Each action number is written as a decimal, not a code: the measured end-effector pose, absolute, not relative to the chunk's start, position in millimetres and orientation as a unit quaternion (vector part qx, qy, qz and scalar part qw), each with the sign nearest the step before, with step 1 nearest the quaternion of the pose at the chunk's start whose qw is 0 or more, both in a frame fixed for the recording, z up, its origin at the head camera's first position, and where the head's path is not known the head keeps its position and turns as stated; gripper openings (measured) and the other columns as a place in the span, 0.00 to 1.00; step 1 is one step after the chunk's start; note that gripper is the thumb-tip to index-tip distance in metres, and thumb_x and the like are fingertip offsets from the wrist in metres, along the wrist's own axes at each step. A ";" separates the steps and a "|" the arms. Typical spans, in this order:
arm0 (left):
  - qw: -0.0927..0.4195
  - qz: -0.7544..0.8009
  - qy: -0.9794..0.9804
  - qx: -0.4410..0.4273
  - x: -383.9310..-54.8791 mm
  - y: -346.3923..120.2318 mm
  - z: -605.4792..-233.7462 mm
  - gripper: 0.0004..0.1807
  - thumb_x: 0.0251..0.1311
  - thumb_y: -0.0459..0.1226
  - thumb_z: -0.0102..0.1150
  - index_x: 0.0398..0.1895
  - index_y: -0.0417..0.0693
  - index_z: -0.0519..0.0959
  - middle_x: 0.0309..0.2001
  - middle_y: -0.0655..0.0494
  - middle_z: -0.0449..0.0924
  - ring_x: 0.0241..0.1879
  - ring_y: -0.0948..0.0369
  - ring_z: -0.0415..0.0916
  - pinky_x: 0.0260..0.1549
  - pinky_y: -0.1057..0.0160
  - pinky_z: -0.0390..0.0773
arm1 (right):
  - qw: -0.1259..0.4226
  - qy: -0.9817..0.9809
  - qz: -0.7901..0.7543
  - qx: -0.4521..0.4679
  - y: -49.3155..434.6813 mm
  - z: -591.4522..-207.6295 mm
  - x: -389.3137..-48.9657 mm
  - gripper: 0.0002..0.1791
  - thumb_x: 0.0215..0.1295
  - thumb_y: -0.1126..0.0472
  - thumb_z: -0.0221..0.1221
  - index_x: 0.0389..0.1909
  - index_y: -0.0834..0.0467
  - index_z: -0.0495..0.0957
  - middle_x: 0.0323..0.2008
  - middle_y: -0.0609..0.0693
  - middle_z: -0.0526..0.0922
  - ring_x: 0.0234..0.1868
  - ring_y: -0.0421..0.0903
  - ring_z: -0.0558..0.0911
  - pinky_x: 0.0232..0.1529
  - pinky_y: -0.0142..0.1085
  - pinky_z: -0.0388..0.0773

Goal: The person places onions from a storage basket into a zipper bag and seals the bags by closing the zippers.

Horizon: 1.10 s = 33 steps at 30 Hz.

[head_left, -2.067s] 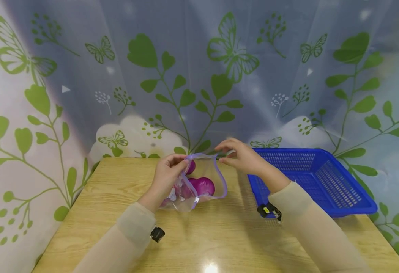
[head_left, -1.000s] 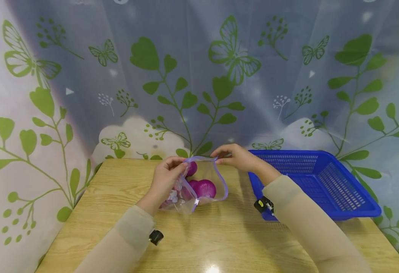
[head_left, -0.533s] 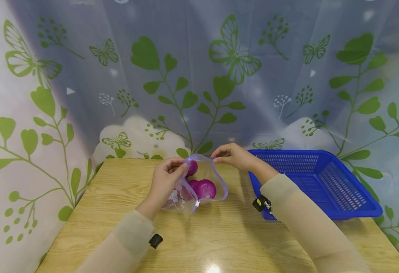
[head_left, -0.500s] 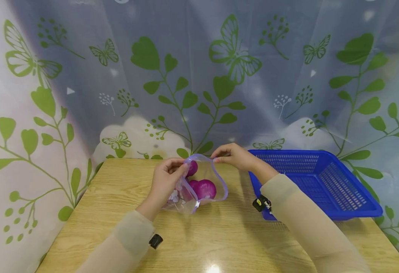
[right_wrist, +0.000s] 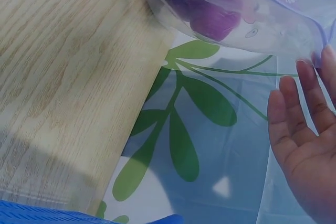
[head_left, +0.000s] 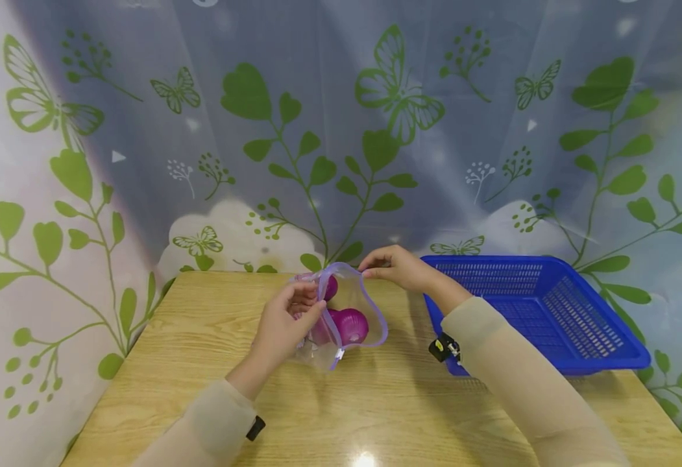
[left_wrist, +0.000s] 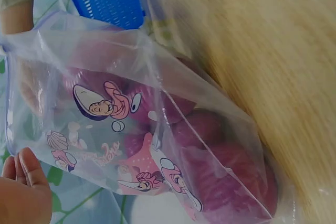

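A clear zip bag point(head_left: 376, 318) with a lilac rim and cartoon prints holds several red onions point(head_left: 352, 326); its mouth is open toward the right in the head view. My right hand point(head_left: 399, 268) pinches the far corner of the rim between thumb and fingertips. In the right wrist view its other fingers point(right_wrist: 286, 108) are fairly straight. My left hand point(head_left: 285, 321) is at the bag's left side, fingers and thumb apart, the thumb tip by the rim. The left wrist view shows its fingertips point(left_wrist: 26, 166) beside the rim, loosely bent. More onions point(left_wrist: 226, 177) show through the printed plastic.
A blue plastic basket point(head_left: 551, 363) stands on the wooden table point(head_left: 376, 402) to the right, partly behind my right forearm. A patterned curtain point(head_left: 341, 130) hangs along the table's back edge. Black wrist cameras point(head_left: 444, 348) sit on the sleeves.
My left hand has loosened from the rim and moved slightly down and right. The bag's left side has shifted, showing more onion behind those fingers. My right hand keeps its pinch.
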State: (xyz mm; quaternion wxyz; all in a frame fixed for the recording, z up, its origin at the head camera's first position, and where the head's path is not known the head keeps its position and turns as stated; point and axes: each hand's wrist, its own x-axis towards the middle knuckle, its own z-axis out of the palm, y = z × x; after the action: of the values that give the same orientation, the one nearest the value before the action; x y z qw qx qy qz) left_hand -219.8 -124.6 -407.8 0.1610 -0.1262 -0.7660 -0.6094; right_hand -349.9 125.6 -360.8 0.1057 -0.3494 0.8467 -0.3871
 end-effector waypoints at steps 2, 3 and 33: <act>0.165 -0.595 -0.774 -0.140 -216.2 -124.0 -408.9 0.16 0.61 0.32 0.69 0.50 0.40 0.79 0.42 0.48 0.81 0.42 0.56 0.79 0.43 0.64 0.82 | 0.107 0.847 -0.387 -0.349 125.7 -361.0 -349.8 0.10 0.70 0.61 0.62 0.48 0.60 0.84 0.46 0.51 0.86 0.51 0.50 0.82 0.52 0.45 0.79; 0.165 -0.589 -0.778 -0.146 -214.5 -123.7 -409.4 0.16 0.60 0.32 0.70 0.50 0.41 0.79 0.42 0.49 0.81 0.42 0.56 0.79 0.43 0.63 0.82 | 0.107 0.847 -0.387 -0.348 125.7 -360.9 -349.8 0.10 0.70 0.61 0.62 0.48 0.60 0.84 0.46 0.51 0.86 0.51 0.50 0.82 0.53 0.45 0.79; 0.237 -0.319 -0.870 -0.292 -188.4 -116.8 -439.3 0.18 0.52 0.42 0.77 0.43 0.50 0.79 0.42 0.62 0.80 0.44 0.65 0.77 0.47 0.64 0.79 | 0.132 0.850 -0.390 -0.329 127.0 -365.5 -355.0 0.12 0.72 0.61 0.59 0.51 0.61 0.83 0.47 0.58 0.85 0.42 0.46 0.79 0.45 0.40 0.79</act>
State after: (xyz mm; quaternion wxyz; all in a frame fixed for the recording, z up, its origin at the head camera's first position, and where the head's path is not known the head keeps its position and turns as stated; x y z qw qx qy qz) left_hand -188.4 -116.8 -439.3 0.2371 -0.2919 -0.8699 -0.3191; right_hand -355.0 127.0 -365.5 0.1315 -0.3288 0.8499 -0.3901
